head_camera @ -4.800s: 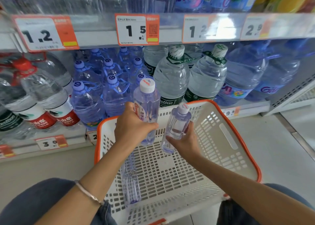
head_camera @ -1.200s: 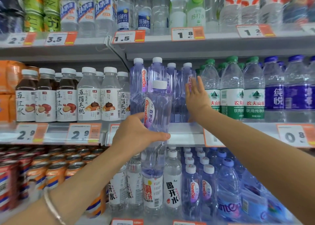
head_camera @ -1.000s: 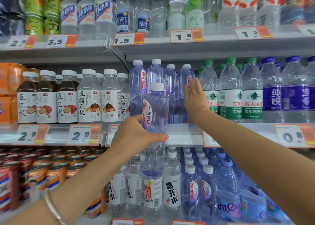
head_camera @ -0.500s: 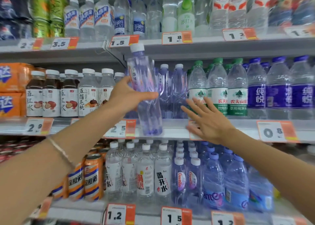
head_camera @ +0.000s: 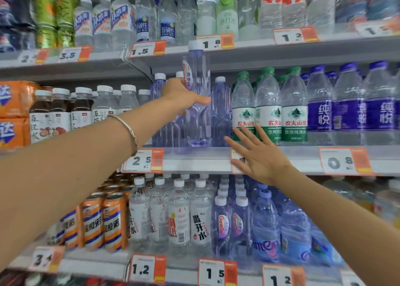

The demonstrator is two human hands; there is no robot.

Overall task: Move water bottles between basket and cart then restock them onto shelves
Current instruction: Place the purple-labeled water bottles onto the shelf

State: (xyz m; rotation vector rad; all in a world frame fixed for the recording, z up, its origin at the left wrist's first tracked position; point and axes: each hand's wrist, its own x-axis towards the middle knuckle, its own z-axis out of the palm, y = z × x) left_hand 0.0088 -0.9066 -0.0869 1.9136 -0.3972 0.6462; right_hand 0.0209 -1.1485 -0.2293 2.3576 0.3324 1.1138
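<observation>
Beside green-capped clear bottles (head_camera: 268, 106) on the right, the left hand (head_camera: 181, 95) is gripping an upright violet-tinted plastic bottle (head_camera: 199, 69); the right hand (head_camera: 259, 158) is lying open, fingers spread.

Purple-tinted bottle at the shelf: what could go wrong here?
Gripped by the left hand, the tall clear purple-tinted bottle is close to the white-capped purple bottle beside it and might knock it. Its base looks near the front edge of the grey shelf, so released early it may tip out.

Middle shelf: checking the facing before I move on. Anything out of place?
Only the tall violet-tinted clear plastic bottle gripped by the left hand: it is in front of the matching bottles at the grey shelf edge, not yet seated. Nothing looks spilled or damaged.
</observation>
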